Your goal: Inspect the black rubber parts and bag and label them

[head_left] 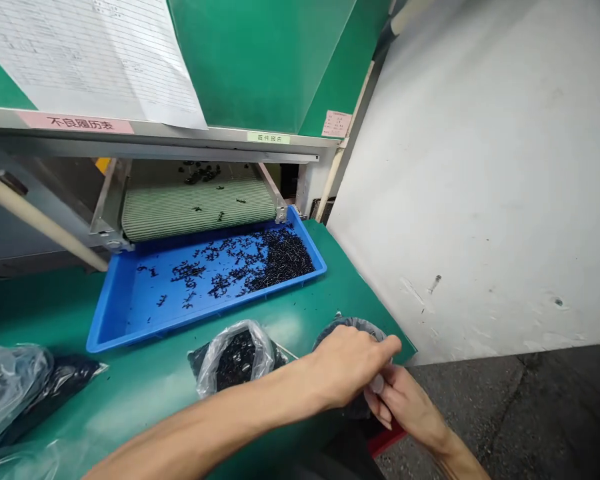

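My left hand (353, 363) reaches across the green table's front right corner, fingers curled round the top of a clear plastic bag (353, 325) full of small black parts. My right hand (405, 403) comes up from below the table edge, its fingers pinching the same bag's rim just under the left hand. A second open bag of black parts (237, 357) lies just left of my left forearm. Behind them a blue tray (125, 313) holds scattered black parts, heaped towards its right end.
A ribbed green conveyor belt (195, 210) feeds into the blue tray from under a green machine housing. More plastic bags (15, 387) lie at the table's left front. A white wall (480, 180) stands right of the table, with grey floor below.
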`<state>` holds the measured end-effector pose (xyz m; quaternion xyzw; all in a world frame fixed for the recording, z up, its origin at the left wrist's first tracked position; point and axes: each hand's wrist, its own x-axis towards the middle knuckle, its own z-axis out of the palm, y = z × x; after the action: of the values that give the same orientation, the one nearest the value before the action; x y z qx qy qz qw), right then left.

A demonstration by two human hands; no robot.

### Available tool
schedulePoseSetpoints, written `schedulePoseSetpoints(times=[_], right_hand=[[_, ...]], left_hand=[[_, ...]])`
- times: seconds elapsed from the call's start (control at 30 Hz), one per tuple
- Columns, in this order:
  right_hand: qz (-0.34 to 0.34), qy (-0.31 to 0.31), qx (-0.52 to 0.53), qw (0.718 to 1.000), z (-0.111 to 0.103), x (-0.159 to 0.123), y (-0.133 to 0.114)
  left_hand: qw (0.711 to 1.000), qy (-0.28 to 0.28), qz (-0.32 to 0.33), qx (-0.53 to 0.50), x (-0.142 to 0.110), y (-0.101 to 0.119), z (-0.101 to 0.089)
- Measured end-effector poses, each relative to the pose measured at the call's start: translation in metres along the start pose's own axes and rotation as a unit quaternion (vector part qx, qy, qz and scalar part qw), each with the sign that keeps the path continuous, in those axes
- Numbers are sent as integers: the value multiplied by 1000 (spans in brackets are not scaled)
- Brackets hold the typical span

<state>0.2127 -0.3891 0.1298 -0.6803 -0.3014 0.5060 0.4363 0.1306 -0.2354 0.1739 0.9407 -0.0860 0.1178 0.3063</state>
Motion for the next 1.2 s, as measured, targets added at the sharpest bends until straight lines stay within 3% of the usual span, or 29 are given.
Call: schedulePoseSetpoints(times=[0.1, 0.2, 0.3, 0.4, 0.5, 0.63, 0.9, 1.07, 1.2], right_hand=[[-10, 19, -56, 998, -4, -1, 7], [0, 63, -35, 997, -10, -5, 6], [-16, 134, -98, 986, -16, -9, -1], [-64, 188, -209, 958, -23, -11, -11], [-99, 201, -280, 933, -30, -12, -15], [-150, 243, -322, 903, -32, -12, -11], [-161, 382, -306, 857, -23, -9, 2], [-121, 389, -237, 882, -27, -6, 9], [-64, 417, -94, 902, -31, 0, 21]], left_hand=[[1000, 2, 0, -12, 13, -1, 6], [997, 8, -52, -60, 25, -1, 15], [988, 3, -92, -124, 29, -3, 20], [982, 16, -52, -180, 25, -12, 20], [976, -4, 12, -218, 22, -28, 20], [975, -28, 27, -219, 26, -41, 23], [970, -36, 5, -242, 41, -45, 30], [908, -57, -18, -415, 49, -61, 41], [912, 8, -20, -410, 47, -62, 52]])
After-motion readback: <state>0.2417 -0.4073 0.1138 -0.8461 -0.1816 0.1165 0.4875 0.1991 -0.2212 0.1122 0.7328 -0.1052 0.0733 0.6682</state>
